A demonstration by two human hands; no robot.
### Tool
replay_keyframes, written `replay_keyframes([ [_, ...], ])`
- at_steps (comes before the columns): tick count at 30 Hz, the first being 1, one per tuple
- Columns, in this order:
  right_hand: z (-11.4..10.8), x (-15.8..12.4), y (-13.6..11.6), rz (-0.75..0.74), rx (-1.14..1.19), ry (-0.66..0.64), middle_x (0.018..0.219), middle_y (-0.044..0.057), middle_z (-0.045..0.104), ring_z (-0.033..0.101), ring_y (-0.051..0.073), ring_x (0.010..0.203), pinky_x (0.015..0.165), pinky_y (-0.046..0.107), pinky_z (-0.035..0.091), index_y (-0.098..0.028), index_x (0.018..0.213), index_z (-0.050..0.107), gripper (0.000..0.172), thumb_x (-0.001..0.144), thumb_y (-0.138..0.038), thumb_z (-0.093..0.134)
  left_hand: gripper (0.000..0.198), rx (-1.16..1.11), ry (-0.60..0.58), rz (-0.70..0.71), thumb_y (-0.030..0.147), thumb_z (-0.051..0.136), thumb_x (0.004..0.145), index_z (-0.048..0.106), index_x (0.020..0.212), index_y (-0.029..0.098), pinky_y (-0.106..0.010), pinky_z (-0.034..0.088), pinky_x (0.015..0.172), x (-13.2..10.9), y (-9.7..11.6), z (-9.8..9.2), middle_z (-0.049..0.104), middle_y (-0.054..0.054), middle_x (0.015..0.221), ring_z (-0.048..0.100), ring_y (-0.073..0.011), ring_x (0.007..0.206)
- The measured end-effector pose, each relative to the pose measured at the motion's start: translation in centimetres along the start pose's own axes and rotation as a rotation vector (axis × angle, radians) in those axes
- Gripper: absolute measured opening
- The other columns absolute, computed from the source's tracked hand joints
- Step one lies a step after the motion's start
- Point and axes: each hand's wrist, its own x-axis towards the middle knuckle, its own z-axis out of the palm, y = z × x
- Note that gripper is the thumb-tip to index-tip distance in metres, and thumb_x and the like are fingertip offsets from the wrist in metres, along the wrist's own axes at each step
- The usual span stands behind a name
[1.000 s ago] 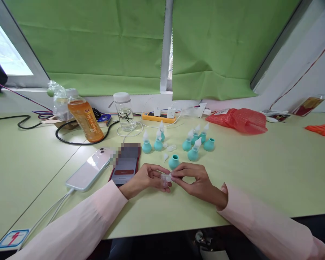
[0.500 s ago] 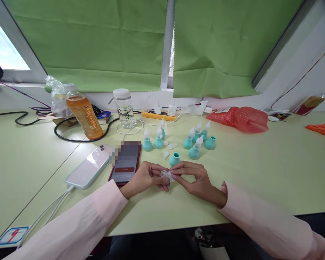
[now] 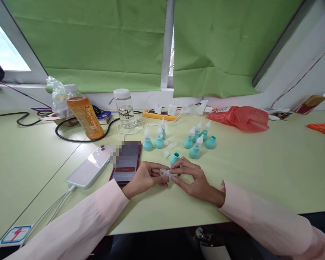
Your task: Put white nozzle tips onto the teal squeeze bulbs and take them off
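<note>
My left hand [image 3: 144, 177] and my right hand [image 3: 189, 177] meet over the pale green table [image 3: 260, 173], both pinching a small clear plastic piece [image 3: 165, 173] between fingertips. Just behind the hands stands a teal rubber bulb [image 3: 174, 158] with no tip on it. A loose clear tip [image 3: 166, 154] lies to its left. Farther back stand several teal bulbs with white tips, one group at the left [image 3: 153, 141] and one at the right [image 3: 195, 140]. Another open teal bulb [image 3: 210, 142] stands at the right of that group.
Two phones lie left of my hands, a pink one [image 3: 90, 167] on a white cable and a dark one [image 3: 126, 160]. Behind are an orange drink bottle [image 3: 83, 115], a clear water bottle [image 3: 124, 109], a yellow power strip [image 3: 159, 115], black cables and a red plastic bag [image 3: 239, 118].
My fingers have shifted slightly on the clear piece, pressing closer together. The view has tilted a little. Nothing on the table has moved.
</note>
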Motion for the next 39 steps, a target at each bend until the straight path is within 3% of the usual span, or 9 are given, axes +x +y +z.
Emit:
replay_keyframes([
  [5,0.1,-0.2,0.0,-0.084,0.0,0.069,0.073,0.003,0.057,0.052,0.013,0.065,0.058,0.029,0.047,-0.022,0.096,0.058,0.029,0.07,-0.011,0.055,0.033,-0.011,-0.019,0.005,0.026,0.07,0.056,0.065,0.082,0.007,-0.028,0.05,0.055,-0.3,0.6,0.4,0.066,-0.008,0.06,0.061,-0.0167,0.054],
  [10,0.4,-0.3,0.0,-0.09,0.014,0.042,0.08,0.005,0.053,0.053,0.014,0.073,0.054,0.026,0.047,-0.023,0.082,0.059,0.016,0.071,-0.012,0.053,0.032,-0.054,-0.052,0.027,0.028,0.07,0.057,0.064,0.08,0.007,-0.028,0.05,0.052,-0.4,0.1,0.3,0.065,-0.008,0.06,0.061,-0.0162,0.052],
  [15,0.4,-0.7,0.4,-0.097,0.005,0.001,0.084,0.005,0.051,0.052,0.014,0.077,0.058,0.027,0.049,-0.024,0.089,0.058,0.024,0.07,-0.009,0.055,0.03,-0.062,-0.035,0.01,0.028,0.069,0.058,0.063,0.079,0.007,-0.028,0.05,0.049,-0.4,-0.5,0.1,0.063,-0.005,0.054,0.059,-0.016,0.047],
  [20,0.6,-0.6,0.1,0.014,0.153,0.0,0.087,0.004,0.049,0.054,0.013,0.078,0.058,0.025,0.053,-0.025,0.094,0.059,0.027,0.071,-0.013,0.055,0.031,-0.058,0.0,0.088,0.028,0.068,0.06,0.063,0.083,0.008,-0.027,0.049,0.054,-0.3,-0.2,0.6,0.065,-0.006,0.063,0.06,-0.0155,0.054],
  [23,0.6,-0.4,-0.1,0.105,0.23,0.048,0.093,0.004,0.047,0.055,0.012,0.079,0.059,0.025,0.055,-0.026,0.102,0.056,0.032,0.071,-0.017,0.057,0.034,-0.059,0.038,0.181,0.03,0.065,0.064,0.061,0.092,0.01,-0.029,0.049,0.063,-0.4,0.3,1.0,0.065,-0.008,0.078,0.061,-0.0172,0.067],
  [27,-0.1,0.2,0.3,0.159,0.208,0.155,0.082,0.002,0.053,0.055,0.011,0.071,0.052,0.021,0.054,-0.025,0.091,0.062,0.023,0.069,-0.018,0.06,0.048,-0.072,-0.054,0.215,0.034,0.053,0.074,0.043,0.118,0.016,-0.034,0.047,0.07,-0.6,0.1,1.2,0.062,-0.008,0.087,0.06,-0.0173,0.073],
  [33,-2.5,1.7,1.6,0.373,0.281,0.209,0.08,0.003,0.058,0.055,0.012,0.064,0.053,0.025,0.053,-0.018,0.09,0.061,0.021,0.07,-0.026,0.059,0.054,0.428,0.269,0.437,0.03,0.052,0.075,0.031,0.124,0.021,-0.037,0.038,0.085,0.9,-1.6,1.3,0.049,-0.01,0.111,0.048,-0.0202,0.097],
  [36,-2.8,2.0,2.1,0.461,0.246,0.132,0.077,0.004,0.058,0.055,0.012,0.063,0.048,0.023,0.051,-0.016,0.088,0.06,0.022,0.069,-0.029,0.059,0.058,0.592,0.224,0.445,0.03,0.051,0.076,0.026,0.127,0.019,-0.04,0.029,0.093,2.2,-2.3,1.8,0.038,-0.011,0.124,0.034,-0.0242,0.113],
  [39,-2.6,1.9,2.3,0.489,0.2,0.034,0.079,0.004,0.058,0.055,0.014,0.07,0.053,0.024,0.052,-0.016,0.083,0.059,0.021,0.065,-0.027,0.062,0.048,0.685,0.182,0.433,0.028,0.047,0.078,0.034,0.122,0.016,-0.039,0.032,0.09,3.1,-2.7,2.1,0.046,-0.011,0.114,0.035,-0.0248,0.108],
])
